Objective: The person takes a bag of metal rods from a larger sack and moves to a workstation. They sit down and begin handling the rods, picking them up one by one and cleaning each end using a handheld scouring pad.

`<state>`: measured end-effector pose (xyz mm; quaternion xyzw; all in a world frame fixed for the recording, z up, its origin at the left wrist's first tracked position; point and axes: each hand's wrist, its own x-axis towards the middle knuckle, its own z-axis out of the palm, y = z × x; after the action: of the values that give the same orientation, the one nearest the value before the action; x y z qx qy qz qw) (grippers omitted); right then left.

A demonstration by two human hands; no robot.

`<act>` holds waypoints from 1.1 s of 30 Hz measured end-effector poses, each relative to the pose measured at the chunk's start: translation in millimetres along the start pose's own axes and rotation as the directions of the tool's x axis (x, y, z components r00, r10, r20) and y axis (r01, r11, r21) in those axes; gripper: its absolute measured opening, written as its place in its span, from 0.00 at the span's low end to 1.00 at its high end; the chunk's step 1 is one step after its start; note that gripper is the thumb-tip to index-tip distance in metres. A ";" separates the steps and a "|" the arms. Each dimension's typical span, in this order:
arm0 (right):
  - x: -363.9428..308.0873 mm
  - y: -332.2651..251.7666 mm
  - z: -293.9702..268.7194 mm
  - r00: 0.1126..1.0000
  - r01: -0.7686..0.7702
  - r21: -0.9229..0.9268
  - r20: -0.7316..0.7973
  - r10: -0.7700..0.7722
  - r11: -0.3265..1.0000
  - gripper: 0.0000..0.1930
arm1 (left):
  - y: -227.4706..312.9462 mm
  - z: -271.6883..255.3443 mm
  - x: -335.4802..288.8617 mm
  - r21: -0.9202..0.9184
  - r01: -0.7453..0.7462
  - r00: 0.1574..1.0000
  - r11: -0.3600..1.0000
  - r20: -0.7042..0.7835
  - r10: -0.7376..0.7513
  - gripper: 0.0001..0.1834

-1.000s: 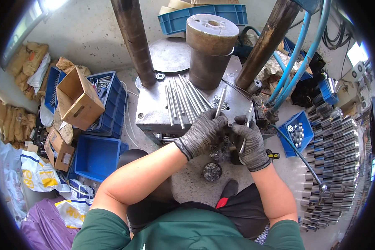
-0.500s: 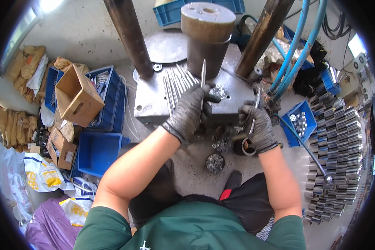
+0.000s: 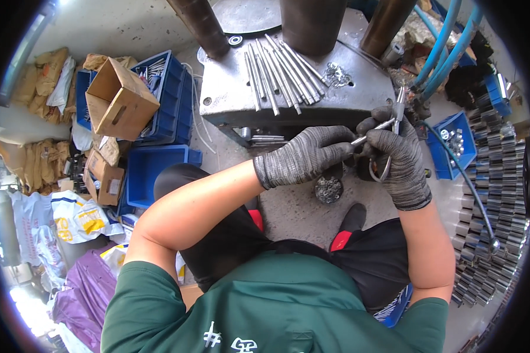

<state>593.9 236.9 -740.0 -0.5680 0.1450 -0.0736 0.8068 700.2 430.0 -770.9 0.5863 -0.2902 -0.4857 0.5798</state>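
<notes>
My left hand (image 3: 306, 156), in a grey knit glove, pinches a slim metal rod (image 3: 359, 140) between thumb and fingers. My right hand (image 3: 399, 156), gloved alike, is closed round metal pliers (image 3: 400, 109), their jaws pointing up and a curved handle showing below the palm. Both hands meet in front of the machine bed, with the rod running across to the right fingers. Whether the pliers touch the rod is hidden by the fingers. On the steel machine bed (image 3: 224, 94) lies a fan of similar rods (image 3: 282, 76). Small shiny rings (image 3: 337, 75) are heaped beside them.
Thick steel columns (image 3: 203, 26) rise from the bed. A round container of small metal parts (image 3: 328, 189) stands on the floor below. Blue bins (image 3: 159, 170) and an open cardboard box (image 3: 121, 100) are at left. At right are a blue parts bin (image 3: 456, 147) and stacked metal cylinders (image 3: 500, 206).
The upright rod in my left hand has been lowered and tilted. My left hand moved right and nearer to meet my right hand; the view has shifted too.
</notes>
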 end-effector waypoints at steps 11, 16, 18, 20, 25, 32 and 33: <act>-4.0 -38.5 -53.7 0.971 0.236 0.041 -0.041 -0.234 0.971 0.33 | 42.6 -120.6 -194.0 0.331 -0.224 0.603 0.916 -0.691 0.398 0.17; 3.6 -43.1 -92.6 0.976 0.176 0.134 0.108 -0.191 0.975 0.34 | -77.9 -121.0 -252.1 0.245 -0.294 0.305 0.924 -0.892 0.333 0.23; 15.1 -41.8 -124.8 0.974 0.089 0.132 0.197 -0.115 0.987 0.37 | -169.2 -100.6 -257.6 0.065 -0.310 0.249 0.948 -0.957 0.147 0.12; 19.8 -33.8 -163.8 0.977 0.078 0.106 0.190 -0.097 0.991 0.33 | -265.9 -69.4 -254.0 -0.178 -0.109 0.184 0.978 -0.971 -0.156 0.10; 13.6 -43.6 -217.0 0.997 0.078 -0.064 0.015 -0.077 0.995 0.23 | -416.2 -22.1 -249.8 -0.266 0.624 0.198 0.735 -0.856 -0.478 0.23; -8.7 -24.7 -221.6 0.994 0.055 -0.172 0.100 -0.038 0.983 0.36 | -446.7 -78.3 -235.2 0.021 0.797 0.151 0.603 -0.974 -0.167 0.17; -11.6 -14.1 -229.5 0.995 0.072 -0.175 0.077 -0.059 0.982 0.36 | -445.3 -89.3 -231.0 0.069 0.771 0.176 0.633 -0.979 -0.108 0.15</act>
<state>510.7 29.9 -796.8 -0.6445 0.1033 -0.0667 0.7547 598.7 745.1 -1158.3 0.9490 0.1591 -0.1086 0.2495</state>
